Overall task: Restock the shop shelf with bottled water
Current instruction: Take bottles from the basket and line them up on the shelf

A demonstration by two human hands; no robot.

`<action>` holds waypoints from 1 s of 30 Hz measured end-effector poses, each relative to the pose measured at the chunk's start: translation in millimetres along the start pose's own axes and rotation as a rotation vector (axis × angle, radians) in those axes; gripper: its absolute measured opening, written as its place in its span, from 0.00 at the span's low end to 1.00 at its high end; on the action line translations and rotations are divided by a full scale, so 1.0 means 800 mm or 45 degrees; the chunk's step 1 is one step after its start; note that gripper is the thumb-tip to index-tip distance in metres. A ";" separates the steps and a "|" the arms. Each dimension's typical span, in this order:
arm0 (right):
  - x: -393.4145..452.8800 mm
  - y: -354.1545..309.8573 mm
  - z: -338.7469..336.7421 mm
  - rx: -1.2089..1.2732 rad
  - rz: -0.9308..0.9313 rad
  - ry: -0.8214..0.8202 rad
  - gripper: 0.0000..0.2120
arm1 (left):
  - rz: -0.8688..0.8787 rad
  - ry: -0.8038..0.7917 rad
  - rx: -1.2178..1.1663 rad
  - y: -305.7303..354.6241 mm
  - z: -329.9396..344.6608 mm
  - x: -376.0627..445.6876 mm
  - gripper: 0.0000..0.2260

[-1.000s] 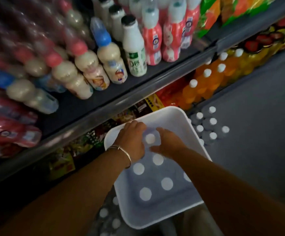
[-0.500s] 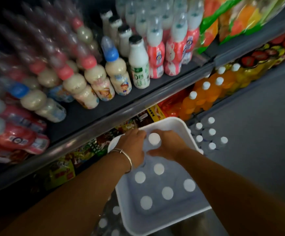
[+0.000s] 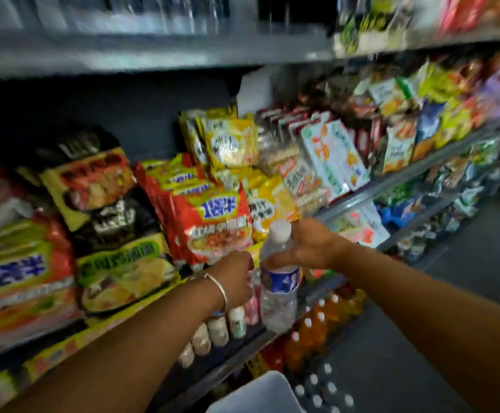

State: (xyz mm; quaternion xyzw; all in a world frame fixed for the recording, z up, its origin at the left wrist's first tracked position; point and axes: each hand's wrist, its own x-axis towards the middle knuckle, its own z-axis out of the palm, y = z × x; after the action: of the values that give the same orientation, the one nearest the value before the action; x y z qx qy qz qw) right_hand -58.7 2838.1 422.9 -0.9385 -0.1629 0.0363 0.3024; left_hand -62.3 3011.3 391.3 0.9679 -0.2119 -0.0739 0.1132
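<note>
A clear water bottle (image 3: 278,308) with a white cap and blue label hangs upright in front of the shelves. My right hand (image 3: 305,248) grips it around the shoulder, just under the cap. My left hand (image 3: 237,278), with a bracelet on the wrist, is close beside the bottle's left side at label height. Its fingers are hidden, so its hold is unclear. The white basket (image 3: 260,394) sits low at the bottom edge. A blurred upper shelf (image 3: 153,58) runs across the top with clear bottles (image 3: 168,10) on it.
Instant noodle packs (image 3: 213,222) fill the middle shelf behind my hands. Small milk drink bottles (image 3: 219,329) stand on the shelf below, and orange drink bottles (image 3: 311,332) lower still. A pack of white-capped water bottles (image 3: 317,391) stands on the grey floor by the basket.
Both hands rose out of the white basket with one water bottle. My view swung upward from the drink shelves to the noodle shelf and the shelf above.
</note>
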 end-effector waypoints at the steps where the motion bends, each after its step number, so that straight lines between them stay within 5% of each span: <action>1: -0.004 -0.026 -0.044 0.034 -0.028 0.061 0.10 | 0.015 0.046 0.032 0.013 -0.041 -0.004 0.15; 5: -0.022 -0.132 -0.198 0.062 -0.123 0.316 0.08 | 0.070 0.265 0.065 0.059 -0.193 -0.021 0.15; 8: -0.023 -0.196 -0.287 0.081 -0.161 0.532 0.16 | 0.116 0.405 0.068 0.084 -0.292 -0.032 0.15; 15: 0.043 -0.297 -0.405 0.251 -0.309 0.824 0.12 | 0.174 0.593 -0.006 0.100 -0.449 -0.032 0.14; 30: 0.367 -0.346 -0.400 0.106 -0.525 0.431 0.25 | -0.385 0.634 -0.071 -0.090 -0.517 0.095 0.15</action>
State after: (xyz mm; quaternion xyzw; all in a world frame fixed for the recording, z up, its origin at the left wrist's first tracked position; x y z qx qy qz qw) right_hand 193.1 2967.8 852.6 -0.8650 -0.2960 -0.1770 0.3645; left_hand 113.4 3120.1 764.3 0.9734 -0.0288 0.1440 0.1759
